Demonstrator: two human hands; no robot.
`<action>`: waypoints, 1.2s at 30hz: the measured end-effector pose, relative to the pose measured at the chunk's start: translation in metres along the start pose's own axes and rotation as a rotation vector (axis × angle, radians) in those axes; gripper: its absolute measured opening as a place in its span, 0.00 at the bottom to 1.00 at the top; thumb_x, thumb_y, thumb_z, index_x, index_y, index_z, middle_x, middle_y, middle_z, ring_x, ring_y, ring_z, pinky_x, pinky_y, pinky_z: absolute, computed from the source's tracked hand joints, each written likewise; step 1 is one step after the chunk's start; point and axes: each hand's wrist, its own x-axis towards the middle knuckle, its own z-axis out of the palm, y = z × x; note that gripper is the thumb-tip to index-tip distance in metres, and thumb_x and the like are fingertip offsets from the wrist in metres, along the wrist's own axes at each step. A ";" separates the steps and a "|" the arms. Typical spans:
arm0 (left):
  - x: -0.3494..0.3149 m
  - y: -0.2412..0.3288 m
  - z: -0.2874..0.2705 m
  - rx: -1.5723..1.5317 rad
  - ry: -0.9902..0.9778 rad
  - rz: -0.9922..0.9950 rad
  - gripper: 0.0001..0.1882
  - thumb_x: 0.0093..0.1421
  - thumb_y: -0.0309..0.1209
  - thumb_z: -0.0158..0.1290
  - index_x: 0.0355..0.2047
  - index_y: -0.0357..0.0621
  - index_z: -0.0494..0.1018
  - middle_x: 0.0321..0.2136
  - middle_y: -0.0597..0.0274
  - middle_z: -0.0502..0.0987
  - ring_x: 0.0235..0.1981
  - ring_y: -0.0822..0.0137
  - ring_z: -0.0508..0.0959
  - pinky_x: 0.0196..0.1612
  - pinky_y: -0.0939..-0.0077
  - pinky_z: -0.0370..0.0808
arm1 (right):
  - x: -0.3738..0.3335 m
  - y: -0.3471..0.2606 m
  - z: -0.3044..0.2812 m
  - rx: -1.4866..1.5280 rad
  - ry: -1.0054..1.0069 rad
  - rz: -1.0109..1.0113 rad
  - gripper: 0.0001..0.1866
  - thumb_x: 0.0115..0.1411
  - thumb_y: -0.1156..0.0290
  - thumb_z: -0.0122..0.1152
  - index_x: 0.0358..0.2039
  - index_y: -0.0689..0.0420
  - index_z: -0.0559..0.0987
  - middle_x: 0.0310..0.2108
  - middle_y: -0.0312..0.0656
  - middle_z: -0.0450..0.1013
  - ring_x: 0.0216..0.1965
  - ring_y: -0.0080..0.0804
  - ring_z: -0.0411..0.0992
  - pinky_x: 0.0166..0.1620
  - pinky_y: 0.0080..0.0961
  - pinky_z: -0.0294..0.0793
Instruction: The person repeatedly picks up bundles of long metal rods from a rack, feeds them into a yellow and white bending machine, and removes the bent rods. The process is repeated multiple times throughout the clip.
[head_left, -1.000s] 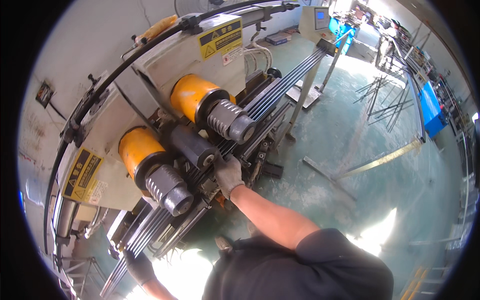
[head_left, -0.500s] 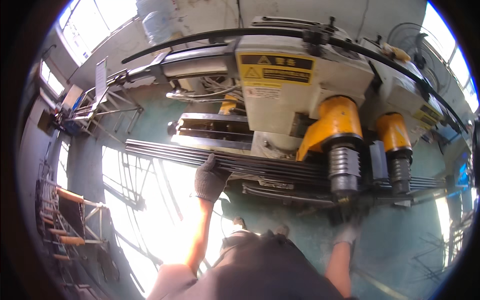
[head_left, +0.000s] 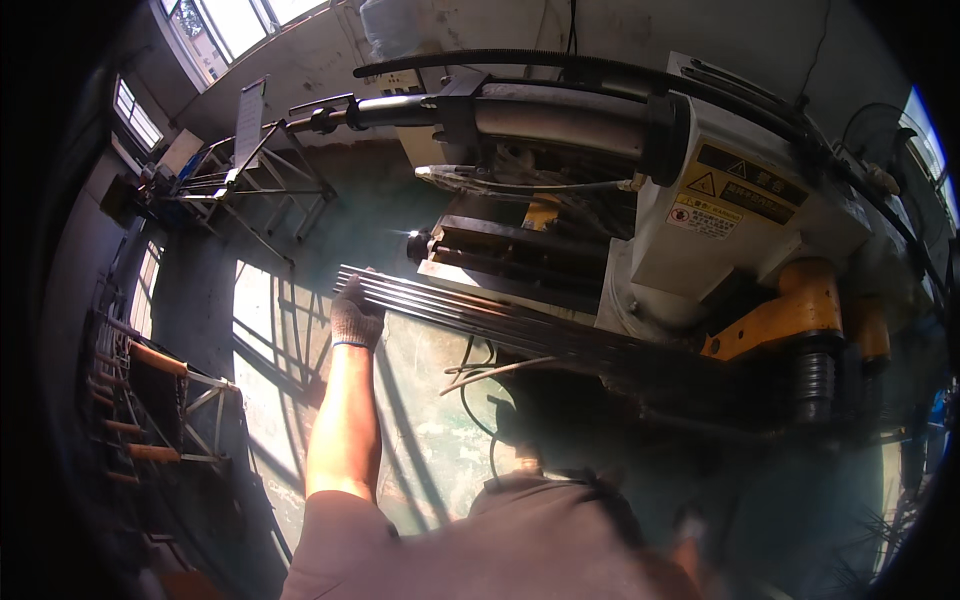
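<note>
My left hand [head_left: 357,318], in a grey knitted glove, is closed around the left end of several thin metal rods [head_left: 460,312]. They lie side by side and slant down to the right toward the machine, where shadow swallows their far ends. Low on the right, my right hand [head_left: 690,525] is dark and smeared, so its fingers cannot be made out. It hangs below the machine's orange clamp arm [head_left: 780,305], apart from the rods as far as the shadow shows. Beneath the arm stands a ribbed dark cylinder [head_left: 815,380].
The grey machine head [head_left: 740,250] carries yellow warning labels, with a long black hose [head_left: 520,62] arching above. A metal stand [head_left: 265,190] is at the far left. Nearer on the left is a rack with orange padded bars [head_left: 155,358]. A loose cable [head_left: 465,395] hangs below the rods.
My left hand has slid to the rods' left end, from farther along them. The view has swung left, so the machine sits farther right. My right hand has dropped lower.
</note>
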 end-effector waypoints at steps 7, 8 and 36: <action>0.016 0.030 -0.018 0.259 -0.223 0.061 0.23 0.78 0.28 0.53 0.72 0.46 0.69 0.55 0.52 0.81 0.56 0.56 0.83 0.62 0.54 0.84 | -0.010 -0.002 0.010 -0.579 0.055 -0.343 0.23 0.77 0.56 0.53 0.67 0.46 0.80 0.64 0.46 0.80 0.60 0.49 0.81 0.57 0.50 0.82; 0.014 0.029 -0.021 0.275 -0.239 0.077 0.25 0.78 0.27 0.53 0.73 0.48 0.67 0.56 0.51 0.81 0.56 0.56 0.83 0.63 0.54 0.83 | -0.007 -0.003 0.010 -0.610 0.056 -0.376 0.24 0.77 0.56 0.52 0.68 0.46 0.79 0.64 0.45 0.80 0.60 0.48 0.81 0.56 0.50 0.82; -0.118 -0.139 -0.077 0.161 0.145 -0.151 0.38 0.82 0.51 0.46 0.78 0.32 0.58 0.76 0.43 0.65 0.78 0.44 0.63 0.82 0.42 0.61 | 0.021 -0.072 -0.091 -0.533 -0.334 -0.410 0.22 0.76 0.58 0.51 0.54 0.58 0.88 0.58 0.56 0.83 0.59 0.55 0.82 0.60 0.50 0.81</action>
